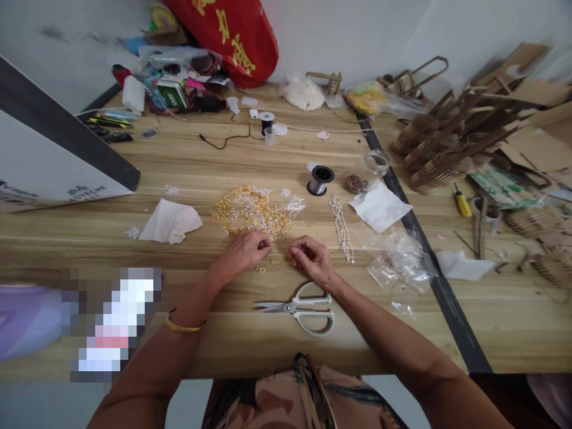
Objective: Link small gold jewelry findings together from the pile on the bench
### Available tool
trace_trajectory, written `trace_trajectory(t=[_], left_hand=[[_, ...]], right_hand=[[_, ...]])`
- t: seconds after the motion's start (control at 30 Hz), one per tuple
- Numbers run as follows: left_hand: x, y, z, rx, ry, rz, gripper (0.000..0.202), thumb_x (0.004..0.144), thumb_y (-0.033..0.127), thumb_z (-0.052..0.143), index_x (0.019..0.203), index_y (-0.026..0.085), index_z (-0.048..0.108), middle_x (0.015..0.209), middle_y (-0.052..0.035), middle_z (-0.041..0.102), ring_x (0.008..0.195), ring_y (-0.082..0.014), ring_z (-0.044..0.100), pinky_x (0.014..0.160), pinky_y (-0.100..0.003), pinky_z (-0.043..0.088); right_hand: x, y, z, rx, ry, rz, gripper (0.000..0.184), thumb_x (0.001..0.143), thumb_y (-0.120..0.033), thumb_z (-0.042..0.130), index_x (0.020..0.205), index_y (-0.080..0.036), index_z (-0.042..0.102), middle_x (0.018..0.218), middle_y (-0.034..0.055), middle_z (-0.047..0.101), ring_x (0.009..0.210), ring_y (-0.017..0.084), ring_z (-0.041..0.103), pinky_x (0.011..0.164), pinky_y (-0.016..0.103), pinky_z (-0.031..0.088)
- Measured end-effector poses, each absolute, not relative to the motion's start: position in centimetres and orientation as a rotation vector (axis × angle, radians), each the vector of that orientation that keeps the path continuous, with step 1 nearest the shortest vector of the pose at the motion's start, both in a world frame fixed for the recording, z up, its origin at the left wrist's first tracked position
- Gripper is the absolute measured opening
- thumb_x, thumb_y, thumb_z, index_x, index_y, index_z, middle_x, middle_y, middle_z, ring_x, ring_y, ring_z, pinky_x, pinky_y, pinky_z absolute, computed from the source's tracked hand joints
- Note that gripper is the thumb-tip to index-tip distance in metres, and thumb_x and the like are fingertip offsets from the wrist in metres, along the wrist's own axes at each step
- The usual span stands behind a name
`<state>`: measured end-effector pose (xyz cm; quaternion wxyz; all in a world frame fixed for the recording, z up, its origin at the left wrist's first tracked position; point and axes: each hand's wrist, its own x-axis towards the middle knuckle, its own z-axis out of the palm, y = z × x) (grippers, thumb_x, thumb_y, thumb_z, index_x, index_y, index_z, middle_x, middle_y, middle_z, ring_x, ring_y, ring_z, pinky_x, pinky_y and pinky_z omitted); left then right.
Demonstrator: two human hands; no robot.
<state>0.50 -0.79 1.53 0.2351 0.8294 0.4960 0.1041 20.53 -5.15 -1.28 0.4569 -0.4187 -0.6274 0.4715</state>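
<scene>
My left hand rests at the near edge of a pile of small gold and silver jewelry findings, thumb and fingers pinched together. Across a narrow gap, my right hand is also closed, its fingertips turned toward the left. Whatever the fingertips hold is too small to make out. Just below the left fingers lies a small gold ring piece. White-handled scissors lie on the wood nearer to me, blades pointing left. A silver chain stretches beyond my right hand.
A spool of thin wire stands behind the chain. White paper, clear plastic bags and woven baskets lie rightward. On the left are a crumpled white cloth, a large box and a pixelated phone-like object.
</scene>
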Motion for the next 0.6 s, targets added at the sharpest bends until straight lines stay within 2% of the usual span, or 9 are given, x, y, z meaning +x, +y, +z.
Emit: trace_trajectory(t=[0.27,0.47,0.6], left_hand=[[1.6,-1.9,1.2,2.461,1.514,0.261,0.01,0.08,0.021,0.055,0.085,0.016,0.062,0.087,-0.0066,0.064,0.084,-0.0208,0.058,0.076,-0.032,0.043],[1.6,-2.3,1.1,2.557,1.495,0.141,0.02,0.088,0.015,0.041,0.08,0.016,0.059,0.083,-0.0074,0.062,0.081,-0.0204,0.056,0.074,-0.031,0.04],[1.6,-2.2,1.0,2.562,1.493,0.157,0.02,0.088,0.014,0.04,0.081,0.016,0.058,0.084,-0.0076,0.062,0.082,-0.0211,0.056,0.074,-0.032,0.04]], right_hand=[[20.5,-5.1,-1.8,-1.036,-1.552,1.183,0.024,0.089,-0.04,0.053,0.083,-0.017,0.056,0.059,-0.0017,0.054,0.051,0.01,0.05,0.049,0.022,0.041],[20.5,-5.1,-2.0,-1.032,-1.557,1.178,0.021,0.089,-0.038,0.053,0.083,-0.017,0.056,0.06,-0.0016,0.054,0.051,0.01,0.05,0.049,0.023,0.041],[20.5,-5.1,-2.1,-1.023,-1.556,1.181,0.021,0.089,-0.037,0.053,0.083,-0.017,0.056,0.062,-0.001,0.055,0.051,0.01,0.049,0.049,0.023,0.041]])
